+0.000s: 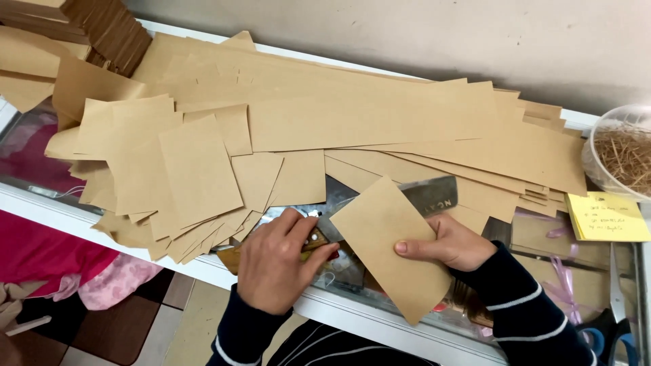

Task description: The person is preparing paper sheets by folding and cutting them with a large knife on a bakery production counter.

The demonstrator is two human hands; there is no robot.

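Left grip (274, 261) clenched on knife handle (316, 238), blade (413, 198) seemingly flat on desk (190, 266); right grip (451, 242) pinching brown paper rectangle (393, 247).

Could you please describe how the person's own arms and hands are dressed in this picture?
Both hands are bare: the left hand and the right hand wear no gloves, and no rings or watch show. Both arms are in long dark navy knit sleeves with thin white stripes ringing them, clearest on the right sleeve; the left sleeve shows a stripe low down. The cuffs end at the wrists.
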